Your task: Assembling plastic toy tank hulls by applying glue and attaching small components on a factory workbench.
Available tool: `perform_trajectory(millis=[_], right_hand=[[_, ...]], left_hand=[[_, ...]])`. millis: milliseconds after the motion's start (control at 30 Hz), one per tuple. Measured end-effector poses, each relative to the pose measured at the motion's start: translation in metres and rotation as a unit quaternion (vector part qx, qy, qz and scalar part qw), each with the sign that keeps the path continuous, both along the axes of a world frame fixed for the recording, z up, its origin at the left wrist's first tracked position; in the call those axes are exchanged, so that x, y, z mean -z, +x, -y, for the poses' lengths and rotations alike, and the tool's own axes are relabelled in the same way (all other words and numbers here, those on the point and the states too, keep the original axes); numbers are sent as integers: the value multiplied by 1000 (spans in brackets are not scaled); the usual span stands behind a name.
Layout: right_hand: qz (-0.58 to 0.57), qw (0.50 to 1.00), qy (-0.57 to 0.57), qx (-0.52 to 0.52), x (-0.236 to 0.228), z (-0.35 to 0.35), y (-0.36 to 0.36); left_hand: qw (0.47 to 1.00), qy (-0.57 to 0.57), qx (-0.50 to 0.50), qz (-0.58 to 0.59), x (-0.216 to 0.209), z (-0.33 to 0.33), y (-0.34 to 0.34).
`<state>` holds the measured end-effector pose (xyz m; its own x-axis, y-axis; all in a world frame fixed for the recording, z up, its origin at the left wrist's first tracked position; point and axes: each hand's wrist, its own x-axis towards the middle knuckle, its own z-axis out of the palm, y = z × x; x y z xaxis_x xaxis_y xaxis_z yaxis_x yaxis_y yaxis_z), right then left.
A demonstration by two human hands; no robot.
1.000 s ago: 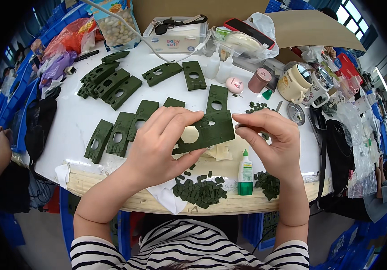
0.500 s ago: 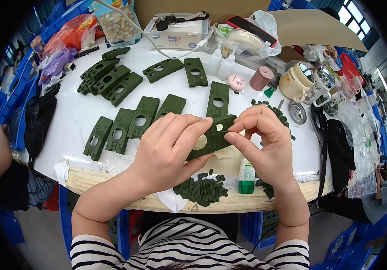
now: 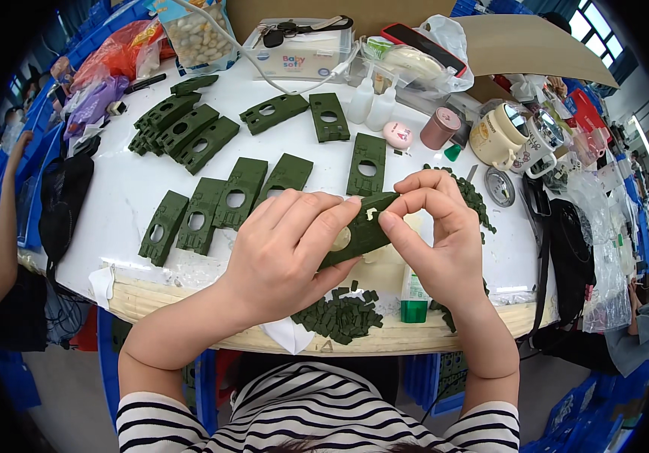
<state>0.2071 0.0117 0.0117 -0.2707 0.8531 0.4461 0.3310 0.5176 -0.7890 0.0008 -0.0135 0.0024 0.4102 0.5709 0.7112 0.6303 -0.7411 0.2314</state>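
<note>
A dark green plastic toy tank hull [image 3: 364,235] is tilted in the air over the near edge of the table. My left hand [image 3: 283,253] is closed round its left part, with the thumb below and the fingers on top. At the hull's right end, the thumb and forefinger of my right hand [image 3: 439,245] pinch close together on its edge; any small part between them is hidden. A large round hole and a smaller opening show in the hull. Below my hands lies a heap of small green pieces [image 3: 339,315], beside a clear bottle with a green cap [image 3: 414,309].
Several more hulls [image 3: 238,177] lie ahead and left, some stacked [image 3: 166,121]. Right of my hands is another heap of small pieces [image 3: 475,200]. White squeeze bottles [image 3: 379,110], a pink tin [image 3: 439,128], mugs [image 3: 499,136] and a plastic box [image 3: 298,57] stand farther back.
The hull and my right fingers have shifted slightly, and the hull's smaller opening looks partly covered now. At the far left, another person's arm has risen.
</note>
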Motion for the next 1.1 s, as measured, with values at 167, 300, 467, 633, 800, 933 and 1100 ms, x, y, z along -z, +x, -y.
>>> perform_trajectory(millis=[167,300,467,633,800,933,1100], right_hand=[[8,1000,24,10,2,1,-2],[9,999,37,16,5,1,-3],[13,999,42,18,5,0,-3],[10,998,52,20,4,1,-6],[19,997,66,34,5,2,-8],[21,997,69,34,4,3,-8],[22,996,75,33,4,2,-8]], left_hand=[[1000,-2,0,-5,0,1,0],[1000,0,-3,-6,1,1,0],[1000,2,-4,-10,1,1,0],[1000,6,-8,-15,1,2,0],[1000,17,-6,-15,4,1,0],[1000,21,-5,-15,5,2,0],[1000,23,-5,-16,5,2,0]])
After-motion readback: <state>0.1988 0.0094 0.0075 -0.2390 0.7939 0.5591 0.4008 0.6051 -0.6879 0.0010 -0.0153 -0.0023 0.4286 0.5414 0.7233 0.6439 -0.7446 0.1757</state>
